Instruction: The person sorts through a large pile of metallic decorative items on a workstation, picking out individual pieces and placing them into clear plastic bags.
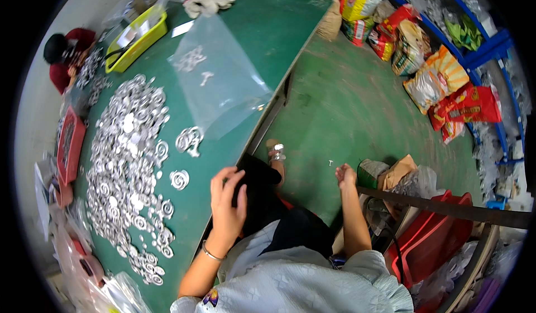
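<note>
My left hand (228, 202) hovers by the near edge of the green table, holding nothing, its fingers apart and slightly bent. Closest to it on the tabletop are a single silvery spiral piece (179, 179) and a small cluster of similar pieces (190, 140). A large heap of these shiny metal spiral parts (125, 140) spreads to the left. Away to the right, my right hand (347, 176) is out over the floor with its fingers curled in; whatever they hold, if anything, is hidden. A tiny pale piece (330, 163) shows against the green floor beside it.
A clear plastic bag (215, 84) with a few pale pieces lies farther up the table (262, 17), near a yellow basket (137, 42) and white gloves (207, 1). Another person (67, 56) sits across. Red bins (432, 237) and a metal bar (441, 206) stand right; filled sacks (435, 78) line the shelves.
</note>
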{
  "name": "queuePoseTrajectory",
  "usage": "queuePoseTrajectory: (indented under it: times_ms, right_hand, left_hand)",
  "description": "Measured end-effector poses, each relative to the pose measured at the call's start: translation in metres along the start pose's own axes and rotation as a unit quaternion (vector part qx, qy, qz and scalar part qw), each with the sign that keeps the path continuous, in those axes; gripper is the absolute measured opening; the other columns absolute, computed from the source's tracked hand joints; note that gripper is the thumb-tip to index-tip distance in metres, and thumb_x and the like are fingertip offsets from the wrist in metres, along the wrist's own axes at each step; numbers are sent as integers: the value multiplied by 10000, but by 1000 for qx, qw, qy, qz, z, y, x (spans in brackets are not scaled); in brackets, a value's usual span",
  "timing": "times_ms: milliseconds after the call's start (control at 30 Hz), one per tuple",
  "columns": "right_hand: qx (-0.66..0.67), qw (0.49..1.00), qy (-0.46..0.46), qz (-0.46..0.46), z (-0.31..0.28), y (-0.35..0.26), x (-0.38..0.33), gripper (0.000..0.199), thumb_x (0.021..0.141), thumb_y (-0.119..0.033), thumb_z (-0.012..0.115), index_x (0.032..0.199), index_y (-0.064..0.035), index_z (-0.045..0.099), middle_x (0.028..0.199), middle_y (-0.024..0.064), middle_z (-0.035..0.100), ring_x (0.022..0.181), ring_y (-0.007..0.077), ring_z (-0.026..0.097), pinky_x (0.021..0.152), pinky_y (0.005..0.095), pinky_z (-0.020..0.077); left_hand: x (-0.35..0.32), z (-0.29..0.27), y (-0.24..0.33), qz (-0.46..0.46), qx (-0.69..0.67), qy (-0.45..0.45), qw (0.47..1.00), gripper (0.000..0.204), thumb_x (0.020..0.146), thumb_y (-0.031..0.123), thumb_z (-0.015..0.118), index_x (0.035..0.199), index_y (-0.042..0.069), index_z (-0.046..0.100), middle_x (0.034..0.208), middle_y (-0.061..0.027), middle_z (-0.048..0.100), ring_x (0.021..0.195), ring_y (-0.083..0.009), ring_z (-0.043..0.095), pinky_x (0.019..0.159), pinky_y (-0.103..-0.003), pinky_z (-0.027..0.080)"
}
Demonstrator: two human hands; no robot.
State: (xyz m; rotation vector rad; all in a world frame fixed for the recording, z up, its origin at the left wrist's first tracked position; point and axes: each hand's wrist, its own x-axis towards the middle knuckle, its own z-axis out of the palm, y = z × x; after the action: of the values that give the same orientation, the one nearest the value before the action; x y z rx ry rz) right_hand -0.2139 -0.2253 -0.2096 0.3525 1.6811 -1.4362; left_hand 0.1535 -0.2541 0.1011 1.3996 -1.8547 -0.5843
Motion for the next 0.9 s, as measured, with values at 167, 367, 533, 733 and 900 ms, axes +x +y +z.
queuePoseTrajectory:
  times_ms: [167,367,533,733,900]
  right_hand:
    - [-82,994,47,58,-37,70,69,127,879,-101,498,990,-89,559,818,65,623,624,207,612,487,318,473]
    - [-166,979,71,92,-61,112,120,197,887,-125,517,1072,-59,526,846,93,651,599,197,615,461,317,452]
    - [-278,957,43,65,-78,149,174,218,877,-136,554,1063,-25,550,801,100,647,594,177,612,451,290,451]
    - [-388,915,69,-84,-122,208,276,194,828,-104,615,988,3,590,769,106,646,577,187,614,473,297,481]
    - [-484,866,79,-100,-83,220,308,250,790,-118,662,990,15,592,779,134,651,645,252,628,591,365,502]
  left_hand:
    - [-2,88,3,-2,-75,-155,985,300,774,-57,615,1070,-11,596,1134,-166,526,1076,-338,514,913,-385,428]
    - [-23,185,-57,-55,156,-287,944,361,786,65,659,1136,32,578,1297,-174,453,1297,-370,346,1062,-576,205]
    - [-3,203,-77,-97,172,-239,951,344,774,47,627,1115,39,587,1298,-156,469,1267,-365,395,1071,-585,190]
    - [16,219,-84,-127,181,-265,939,225,757,42,579,979,25,617,1225,-150,507,1197,-389,436,1057,-571,232]
    - [9,217,-92,-140,259,-291,911,266,673,67,617,935,100,648,1189,-94,522,1179,-337,445,1036,-584,263]
